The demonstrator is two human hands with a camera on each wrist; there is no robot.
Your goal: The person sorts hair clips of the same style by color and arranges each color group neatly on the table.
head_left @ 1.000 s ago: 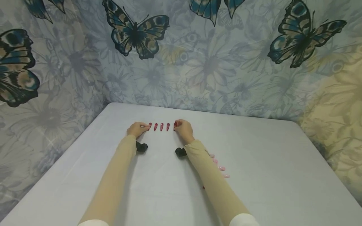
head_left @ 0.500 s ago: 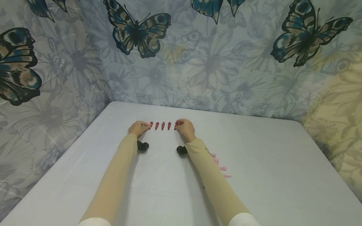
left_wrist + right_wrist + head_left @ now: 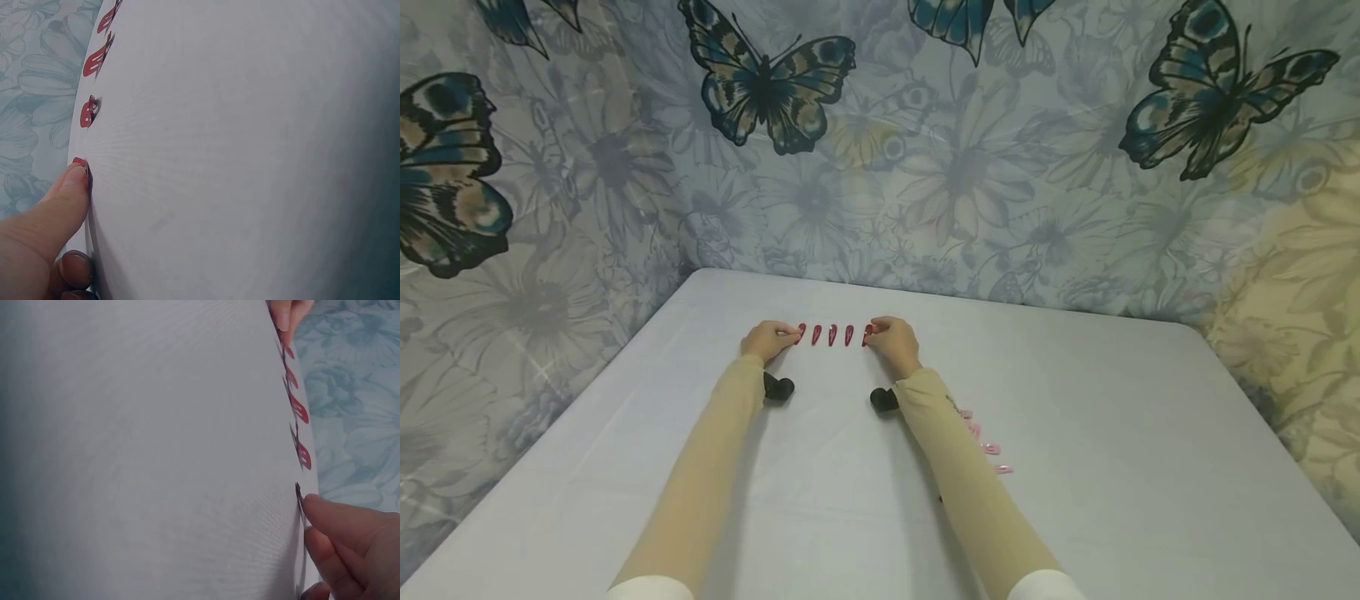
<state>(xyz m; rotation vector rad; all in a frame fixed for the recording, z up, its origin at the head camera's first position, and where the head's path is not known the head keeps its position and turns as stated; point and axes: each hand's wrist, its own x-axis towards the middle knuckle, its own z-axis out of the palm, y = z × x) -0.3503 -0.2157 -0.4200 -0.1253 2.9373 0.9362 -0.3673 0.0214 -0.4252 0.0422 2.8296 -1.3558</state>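
Red snap hair clips stand in a row across the far part of the white table in the head view, with a middle hair clip (image 3: 832,335) between the two hands. At the row's left end, my left hand (image 3: 766,340) pinches the leftmost red clip (image 3: 80,161) between thumb and fingers; the thumb covers much of it in the left wrist view. My right hand (image 3: 895,343) holds the rightmost red clip (image 3: 298,489) by its fingertips at the other end. The clips between them lie untouched, spaced apart and roughly parallel.
Several pink hair clips (image 3: 991,448) lie beside the right sleeve (image 3: 962,467), which partly hides them. A small dark red bit (image 3: 941,499) peeks out at that sleeve's inner edge. Butterfly-patterned cloth (image 3: 955,167) rises behind the white table (image 3: 1112,417).
The head view has shifted slightly. Both hands stay at the two ends of the red row, and the clips between them keep their places.
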